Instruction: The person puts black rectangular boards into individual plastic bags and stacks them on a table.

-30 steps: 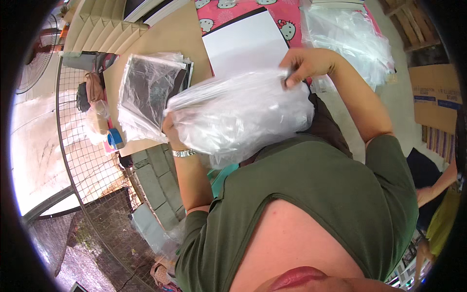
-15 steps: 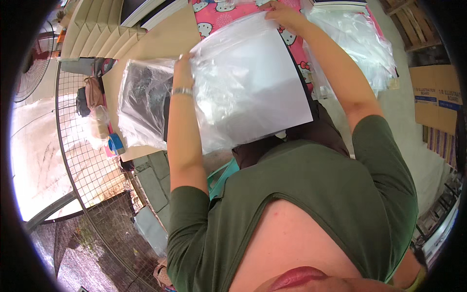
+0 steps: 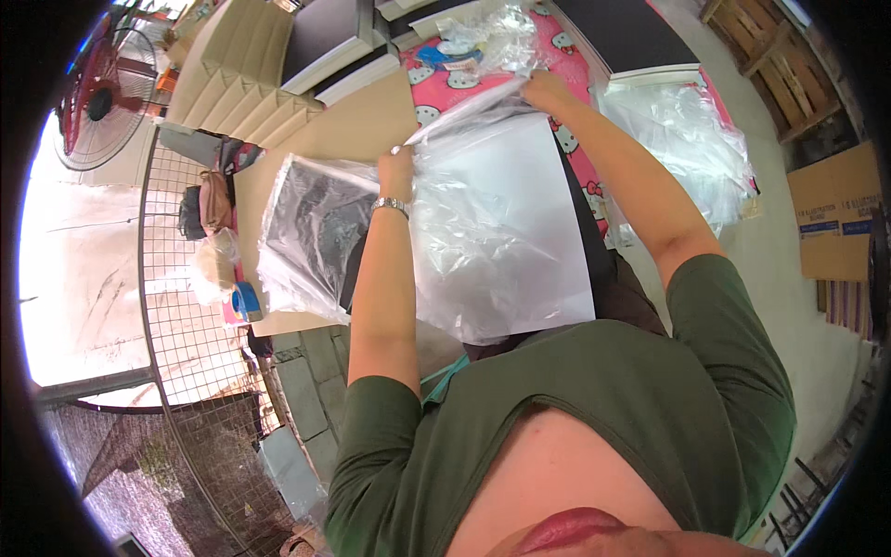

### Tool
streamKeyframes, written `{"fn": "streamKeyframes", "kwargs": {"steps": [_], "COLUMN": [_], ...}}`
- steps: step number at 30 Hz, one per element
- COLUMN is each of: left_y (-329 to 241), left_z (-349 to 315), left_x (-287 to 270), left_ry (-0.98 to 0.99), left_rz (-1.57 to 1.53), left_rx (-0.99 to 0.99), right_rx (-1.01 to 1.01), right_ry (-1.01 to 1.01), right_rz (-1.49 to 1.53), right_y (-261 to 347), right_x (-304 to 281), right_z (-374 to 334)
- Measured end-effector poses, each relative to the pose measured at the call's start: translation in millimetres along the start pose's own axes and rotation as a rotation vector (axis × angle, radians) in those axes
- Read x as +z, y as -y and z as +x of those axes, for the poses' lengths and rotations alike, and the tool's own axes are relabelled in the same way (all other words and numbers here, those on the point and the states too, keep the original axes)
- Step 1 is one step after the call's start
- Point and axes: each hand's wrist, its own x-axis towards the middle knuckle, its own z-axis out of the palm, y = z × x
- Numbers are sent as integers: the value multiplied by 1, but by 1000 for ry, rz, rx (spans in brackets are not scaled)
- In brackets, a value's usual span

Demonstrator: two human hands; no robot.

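A large clear plastic bag (image 3: 455,237) lies over a white board (image 3: 552,251) in front of me, with a black edge along the board's right side. At the bag's far left corner, my left hand (image 3: 397,167) is closed on the plastic. My right hand (image 3: 546,91) pinches the same far edge at its right end. Between the two hands the plastic runs taut in a gathered strip. Beside my left forearm lies a black board in clear plastic (image 3: 316,218).
Loose clear bags (image 3: 682,144) are piled at right, beside a stack topped with black (image 3: 626,37). Black-covered stacks (image 3: 329,42) and folded tan card (image 3: 237,70) stand at the far left. A blue tape roll (image 3: 246,302) sits at the left edge, near wire mesh (image 3: 190,316).
The view has shifted, showing more of the table's far side. My hands have come a little closer together, and the bag's far edge is now bunched into a narrower strip between them.
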Motion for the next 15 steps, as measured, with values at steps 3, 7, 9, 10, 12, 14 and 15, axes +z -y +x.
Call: {"fn": "streamKeyframes", "kwargs": {"steps": [3, 7, 9, 10, 12, 14, 15], "left_y": [-58, -97, -125, -138, -174, -207, -211], "left_z": [-17, -51, -62, -75, -101, -141, -153], "left_x": [7, -63, -84, -106, -146, -148, -151], "left_ry": [129, 152, 201, 172, 254, 279, 280], "left_rz": [-52, -111, -277, -365, -515, -550, -563], "left_rx": [69, -49, -107, -109, -60, -56, -57], "right_rx": [-23, 580, 542, 463, 212, 22, 8], "right_ry": [165, 219, 275, 295, 417, 419, 426], "right_rz": [-309, 854, 1228, 1292, 1329, 1416, 1398], "right_y": [-38, 36, 31, 57, 86, 88, 93], "right_x": [-5, -55, -107, -141, -220, -258, -269], "right_z": [-10, -22, -17, -26, -48, -72, -85]}}
